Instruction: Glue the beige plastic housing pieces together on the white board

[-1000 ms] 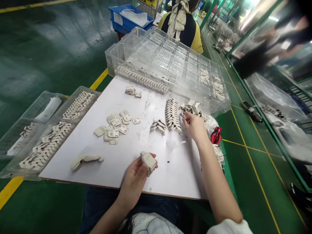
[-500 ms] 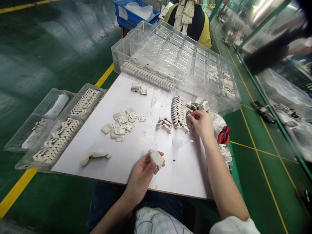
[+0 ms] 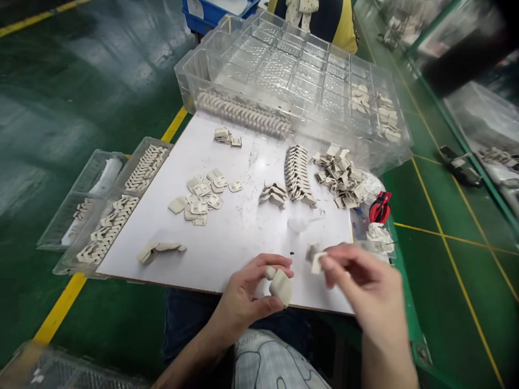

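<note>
Between the thumb and fingers of my left hand [image 3: 247, 294] is a rounded beige plastic part [image 3: 281, 287], held over the front edge of the white board [image 3: 227, 243]. To its right, my right hand [image 3: 365, 281] pinches a small beige plastic piece [image 3: 318, 261], blurred by motion. The two parts are apart. Behind the right hand lies a loose pile of small beige pieces [image 3: 344, 175]. Beside that pile stand a long curved row of nested beige parts [image 3: 298, 175] and a shorter row [image 3: 273, 195].
Flat beige plates [image 3: 200, 197] and a curved beige part [image 3: 160, 250] lie on the left. Clear compartment trays [image 3: 284, 59] stack at the back; part-filled trays [image 3: 109, 216] flank the left edge. Red-handled pliers [image 3: 380, 207] lie at right. Another person [image 3: 316, 21] sits beyond.
My right hand has come back from the loose pile toward my body, carrying a small beige piece. My left hand has shifted slightly right and turned its part. The view has shifted a little.
</note>
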{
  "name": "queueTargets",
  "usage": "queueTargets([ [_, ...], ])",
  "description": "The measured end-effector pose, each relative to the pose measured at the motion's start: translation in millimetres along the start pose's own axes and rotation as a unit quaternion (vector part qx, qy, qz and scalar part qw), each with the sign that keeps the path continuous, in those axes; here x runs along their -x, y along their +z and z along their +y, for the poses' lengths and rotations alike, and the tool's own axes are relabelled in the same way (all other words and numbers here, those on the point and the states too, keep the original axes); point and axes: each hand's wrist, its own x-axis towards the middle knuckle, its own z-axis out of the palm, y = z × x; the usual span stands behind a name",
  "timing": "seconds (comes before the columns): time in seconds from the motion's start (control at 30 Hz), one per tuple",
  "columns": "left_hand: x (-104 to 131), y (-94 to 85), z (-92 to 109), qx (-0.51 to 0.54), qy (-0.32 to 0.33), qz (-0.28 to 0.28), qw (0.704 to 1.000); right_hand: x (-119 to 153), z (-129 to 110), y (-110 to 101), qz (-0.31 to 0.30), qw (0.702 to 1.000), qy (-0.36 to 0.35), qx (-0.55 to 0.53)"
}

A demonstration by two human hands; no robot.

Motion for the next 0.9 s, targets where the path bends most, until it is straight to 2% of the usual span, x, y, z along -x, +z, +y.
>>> queueTargets([
  [0.07,0.9,1.0,0.3,-0.008,-0.021,-0.030,0.999,19.4,0.9,15.0,-0.039,0.999,-0.010,0.021],
  [0.17,-0.1,0.4,-2.9,-0.008,-0.043,-0.046,0.998,25.0,7.6,28.0,-0.051,0.998,-0.023,0.036],
  [0.47,-3.1,-3.2,-1.0,-0.050,-0.061,-0.037,0.996,21.2,12.2,23.3,-0.097,0.994,-0.045,0.011],
  [0.53,-4.2,-4.9,-2.8,-0.010,-0.071,-0.026,0.997,15.0,19.8,23.0,-0.066,0.997,-0.032,-0.003],
  [0.63,-6.2,-4.4,-10.8,0.105,-0.084,0.029,0.990,-5.1,38.3,28.8,0.080,0.996,-0.007,0.036],
  [0.67,-6.7,-3.2,-14.0,0.150,-0.085,0.045,0.984,-13.0,44.4,32.2,0.103,0.993,-0.008,0.064],
  [0.77,-7.7,2.0,-21.6,0.266,-0.094,0.047,0.958,-30.1,55.9,41.4,0.080,0.993,-0.006,0.082],
  [0.9,-7.8,4.7,-24.8,0.323,-0.118,0.026,0.939,-27.4,55.2,35.2,0.101,0.988,0.020,-0.116],
])
